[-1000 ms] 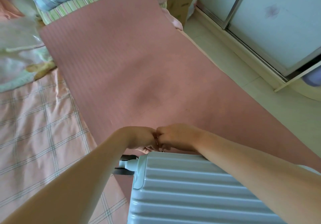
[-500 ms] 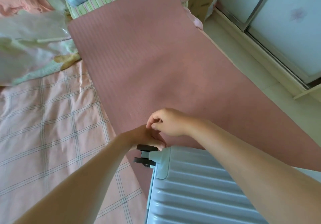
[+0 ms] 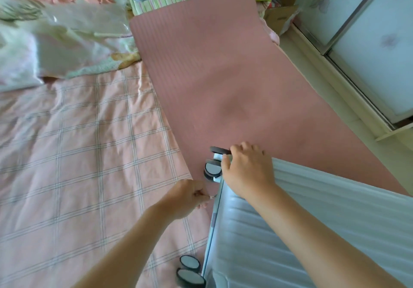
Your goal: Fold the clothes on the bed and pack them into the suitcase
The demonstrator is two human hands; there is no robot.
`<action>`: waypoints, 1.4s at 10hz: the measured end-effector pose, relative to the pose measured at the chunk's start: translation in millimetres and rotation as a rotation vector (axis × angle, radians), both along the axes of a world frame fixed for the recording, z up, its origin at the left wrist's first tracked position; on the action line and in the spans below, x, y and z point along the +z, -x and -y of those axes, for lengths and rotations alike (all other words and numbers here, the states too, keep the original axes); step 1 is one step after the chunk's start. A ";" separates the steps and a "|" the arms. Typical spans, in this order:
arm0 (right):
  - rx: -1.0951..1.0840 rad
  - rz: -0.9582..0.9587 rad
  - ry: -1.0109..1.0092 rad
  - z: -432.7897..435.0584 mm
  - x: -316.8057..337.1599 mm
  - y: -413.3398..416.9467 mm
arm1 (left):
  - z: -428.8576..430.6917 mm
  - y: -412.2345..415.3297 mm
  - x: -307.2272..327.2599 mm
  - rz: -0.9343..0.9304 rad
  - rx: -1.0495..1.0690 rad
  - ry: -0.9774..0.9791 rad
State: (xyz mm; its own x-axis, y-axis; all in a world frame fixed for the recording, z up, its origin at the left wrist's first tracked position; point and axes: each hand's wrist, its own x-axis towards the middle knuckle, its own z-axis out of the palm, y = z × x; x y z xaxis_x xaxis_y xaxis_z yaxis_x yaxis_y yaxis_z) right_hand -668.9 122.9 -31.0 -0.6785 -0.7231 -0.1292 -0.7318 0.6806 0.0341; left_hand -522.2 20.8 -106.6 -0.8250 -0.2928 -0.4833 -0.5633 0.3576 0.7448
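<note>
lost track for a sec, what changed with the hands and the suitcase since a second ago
The left hand moved from the suitcase's far edge round the corner and down its left side, pinching what looks like the zipper pull. The right hand parted from it and now grips the corner by the wheels. The suitcase stays shut.

My suitcase (image 3: 312, 220) fills the lower right, lying on the mat (image 3: 212, 75) that runs up the middle, my right hand (image 3: 248, 171) gripping its upper-left corner, my left hand (image 3: 187, 198) pinching at its left edge, the sheet (image 3: 78, 153) to the left, clothes (image 3: 55, 41) heaped upper left.
</note>
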 end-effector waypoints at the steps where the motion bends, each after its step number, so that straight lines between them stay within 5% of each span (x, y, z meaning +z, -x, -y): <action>1: -0.010 0.053 0.173 0.0 -7.1 3.0 | -14.8 -34.1 1.9 0.047 -0.138 0.057; 3: 0.243 -0.024 0.358 -44.4 2.5 -75.4 | -51.3 -95.3 6.1 0.077 -0.332 0.095; 5: 0.337 0.042 0.253 -111.0 8.9 -152.6 | -93.4 -154.9 -0.3 0.099 -0.153 0.131; 8: 0.402 -0.060 -0.002 -184.7 6.2 -193.7 | -164.3 -192.1 4.7 -0.109 0.027 0.221; 10: 0.412 0.022 -0.043 -182.0 13.9 -188.9 | -165.8 -186.1 31.1 0.059 -0.135 0.426; 11: 0.370 0.137 -0.019 -193.3 44.3 -184.4 | -158.9 -184.5 61.4 0.152 -0.331 0.354; 12: 0.225 0.317 0.152 -207.8 105.4 -178.7 | -153.1 -190.9 125.7 0.092 -0.231 0.197; 13: 0.050 0.487 0.559 -233.4 204.2 -168.3 | -147.6 -203.4 225.9 -0.158 0.007 0.156; 14: 0.135 0.569 0.968 -280.0 328.5 -170.4 | -160.2 -231.1 358.6 -0.609 0.235 0.060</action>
